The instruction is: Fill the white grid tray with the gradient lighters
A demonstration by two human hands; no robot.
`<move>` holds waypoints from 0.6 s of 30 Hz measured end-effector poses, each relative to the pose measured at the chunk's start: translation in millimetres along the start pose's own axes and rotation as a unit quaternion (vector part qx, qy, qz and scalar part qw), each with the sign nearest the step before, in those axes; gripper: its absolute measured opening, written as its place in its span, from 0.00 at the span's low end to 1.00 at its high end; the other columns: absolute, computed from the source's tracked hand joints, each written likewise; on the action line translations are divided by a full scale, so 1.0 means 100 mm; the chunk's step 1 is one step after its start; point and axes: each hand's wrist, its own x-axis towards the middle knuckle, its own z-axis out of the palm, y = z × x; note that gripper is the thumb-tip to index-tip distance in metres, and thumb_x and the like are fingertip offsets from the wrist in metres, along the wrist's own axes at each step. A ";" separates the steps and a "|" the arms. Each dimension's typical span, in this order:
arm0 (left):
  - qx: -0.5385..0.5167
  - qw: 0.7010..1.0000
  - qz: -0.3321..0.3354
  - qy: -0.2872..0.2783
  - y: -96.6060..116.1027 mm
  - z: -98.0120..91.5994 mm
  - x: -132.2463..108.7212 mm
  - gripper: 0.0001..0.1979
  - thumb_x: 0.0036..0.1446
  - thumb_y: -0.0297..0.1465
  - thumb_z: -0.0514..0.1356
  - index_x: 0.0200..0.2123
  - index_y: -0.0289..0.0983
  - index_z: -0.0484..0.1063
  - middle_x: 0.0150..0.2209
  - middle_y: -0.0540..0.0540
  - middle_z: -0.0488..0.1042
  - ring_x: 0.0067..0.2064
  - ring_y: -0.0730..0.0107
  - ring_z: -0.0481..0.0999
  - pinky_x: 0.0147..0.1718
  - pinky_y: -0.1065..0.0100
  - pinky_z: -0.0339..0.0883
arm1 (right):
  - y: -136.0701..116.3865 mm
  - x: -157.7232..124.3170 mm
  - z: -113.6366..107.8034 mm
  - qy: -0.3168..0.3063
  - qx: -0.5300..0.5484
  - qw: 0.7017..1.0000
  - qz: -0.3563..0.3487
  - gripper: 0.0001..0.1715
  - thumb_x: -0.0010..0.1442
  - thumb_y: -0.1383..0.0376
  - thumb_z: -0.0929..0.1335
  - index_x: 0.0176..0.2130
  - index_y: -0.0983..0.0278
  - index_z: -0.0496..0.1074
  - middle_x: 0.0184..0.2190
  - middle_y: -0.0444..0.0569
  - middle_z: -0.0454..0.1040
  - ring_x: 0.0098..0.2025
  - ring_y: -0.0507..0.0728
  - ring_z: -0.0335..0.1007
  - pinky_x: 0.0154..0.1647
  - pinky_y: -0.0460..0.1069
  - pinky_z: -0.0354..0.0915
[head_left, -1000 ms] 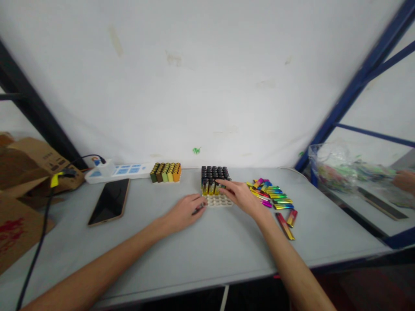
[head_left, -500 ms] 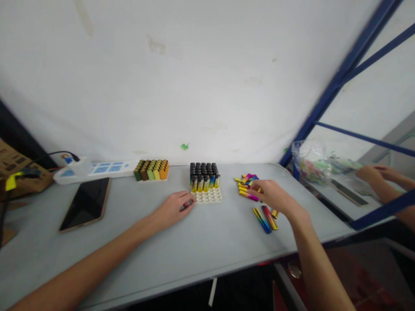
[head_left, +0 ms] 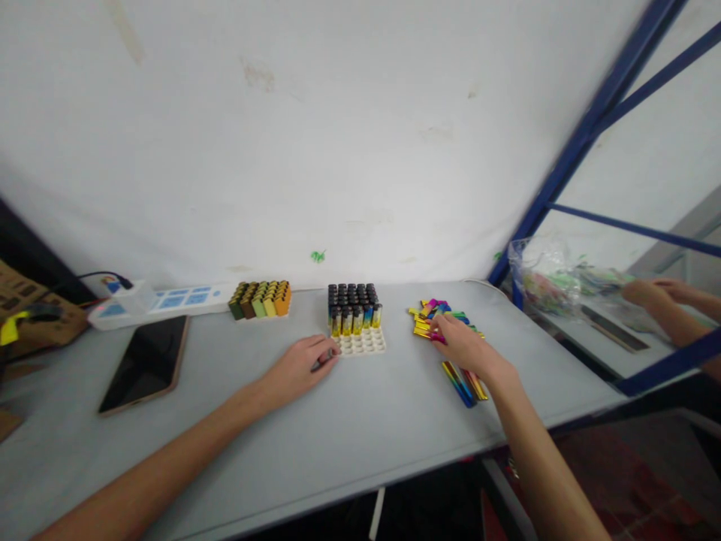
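My left hand [head_left: 301,366] rests on the table with its fingers curled at the left edge of a white holed tray [head_left: 360,344]. A small dark grey piece [head_left: 322,362] shows between its fingers, mostly covered. Upright lighter-like pieces [head_left: 354,304] with black tops and yellow or blue bodies fill the tray's back rows; its front holes are bare. At the right, my right hand [head_left: 465,344] has its fingertips closed on a pink-and-gold metallic tube [head_left: 438,337] in a loose pile of shiny coloured tubes [head_left: 428,312]. Under its wrist lie a blue-yellow tube [head_left: 459,385] and a red-gold one.
A second tray of gold-topped pieces [head_left: 260,300] stands at the back left. Beside it are a white power strip [head_left: 180,297] and a phone [head_left: 146,364]. Blue metal frame bars [head_left: 563,161] rise at the right; past them are plastic bags [head_left: 546,282] and another person's hands [head_left: 653,297].
My right hand has lowered and shifted slightly left into the tube pile, its fingers closing at the pink-and-gold tube. My left hand stays at the tray. The view has shifted slightly.
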 end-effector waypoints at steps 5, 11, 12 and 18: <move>0.007 1.000 0.003 0.001 -0.01 0.00 0.00 0.10 0.68 0.34 0.52 0.39 0.39 0.71 0.32 0.49 0.69 0.35 0.66 0.70 0.36 0.68 0.64 | 0.00 0.04 0.06 -0.025 -0.032 0.999 -0.009 0.06 0.65 0.68 0.67 0.42 0.67 0.73 0.46 0.60 0.72 0.48 0.62 0.72 0.52 0.53 0.64; 0.002 1.000 -0.002 -0.002 -0.02 0.01 0.00 0.09 0.67 0.34 0.53 0.40 0.39 0.72 0.32 0.48 0.69 0.34 0.66 0.70 0.36 0.68 0.64 | -0.33 0.05 -0.05 0.024 0.005 0.999 -0.029 0.10 0.71 0.64 0.63 0.46 0.66 0.71 0.32 0.56 0.76 0.35 0.62 0.75 0.40 0.51 0.65; 0.002 1.000 -0.003 -0.003 -0.02 0.01 0.00 0.09 0.67 0.34 0.53 0.40 0.39 0.71 0.32 0.48 0.70 0.35 0.66 0.70 0.36 0.68 0.64 | -0.40 0.04 -0.09 0.030 0.032 0.998 -0.040 0.11 0.72 0.63 0.62 0.48 0.65 0.70 0.30 0.53 0.76 0.32 0.60 0.74 0.36 0.50 0.64; 0.009 1.000 0.000 -0.001 -0.02 0.01 0.00 0.09 0.68 0.34 0.52 0.40 0.39 0.71 0.33 0.48 0.71 0.35 0.66 0.71 0.37 0.68 0.65 | -0.65 0.22 -0.23 0.112 0.118 0.976 -0.142 0.14 0.73 0.58 0.61 0.49 0.62 0.71 0.37 0.50 0.79 0.36 0.57 0.75 0.39 0.48 0.63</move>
